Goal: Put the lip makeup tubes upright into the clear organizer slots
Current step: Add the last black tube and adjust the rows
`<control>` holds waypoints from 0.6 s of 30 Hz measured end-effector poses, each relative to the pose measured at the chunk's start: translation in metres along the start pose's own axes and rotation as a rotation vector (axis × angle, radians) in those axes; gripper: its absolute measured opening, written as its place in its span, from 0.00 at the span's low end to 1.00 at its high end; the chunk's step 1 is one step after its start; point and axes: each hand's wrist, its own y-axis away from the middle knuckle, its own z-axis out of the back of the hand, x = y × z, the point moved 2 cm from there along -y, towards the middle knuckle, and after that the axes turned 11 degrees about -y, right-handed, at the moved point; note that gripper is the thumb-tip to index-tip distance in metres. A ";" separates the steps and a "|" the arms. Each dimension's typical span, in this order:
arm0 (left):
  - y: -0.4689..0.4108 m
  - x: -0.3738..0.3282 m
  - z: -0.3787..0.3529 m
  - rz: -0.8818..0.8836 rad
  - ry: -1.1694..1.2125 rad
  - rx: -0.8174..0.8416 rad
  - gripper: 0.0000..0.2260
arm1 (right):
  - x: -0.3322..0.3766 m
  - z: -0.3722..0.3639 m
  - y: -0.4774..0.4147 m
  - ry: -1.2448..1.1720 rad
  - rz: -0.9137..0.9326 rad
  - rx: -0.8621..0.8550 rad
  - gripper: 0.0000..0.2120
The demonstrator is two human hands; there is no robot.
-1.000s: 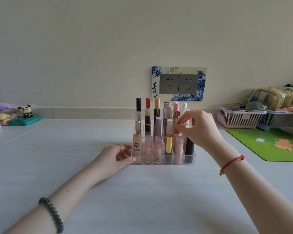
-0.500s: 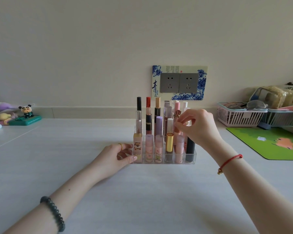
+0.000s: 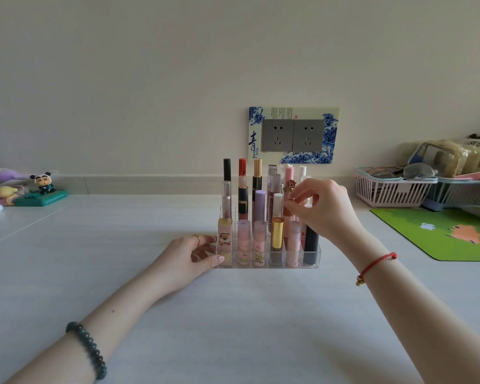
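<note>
Right grip (image 3: 324, 206) pinches rose tube (image 3: 288, 216) upright in organizer (image 3: 317, 254); left grip (image 3: 189, 256) holds organizer's end.

Dark bead bracelet (image 3: 88, 350), gold ring (image 3: 197, 239) on left hand (image 3: 186, 257), red cord bracelet (image 3: 376, 266)
</note>
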 end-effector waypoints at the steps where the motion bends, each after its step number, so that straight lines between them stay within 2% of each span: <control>1: 0.000 0.000 0.000 0.000 -0.003 0.002 0.17 | 0.000 0.000 0.000 0.000 0.000 -0.002 0.04; 9: 0.000 0.000 0.000 0.014 0.003 0.008 0.16 | -0.001 0.002 -0.001 0.003 0.007 -0.026 0.03; 18: 0.001 -0.001 0.001 0.015 0.001 0.016 0.15 | 0.004 0.022 -0.003 -0.026 0.044 -0.150 0.02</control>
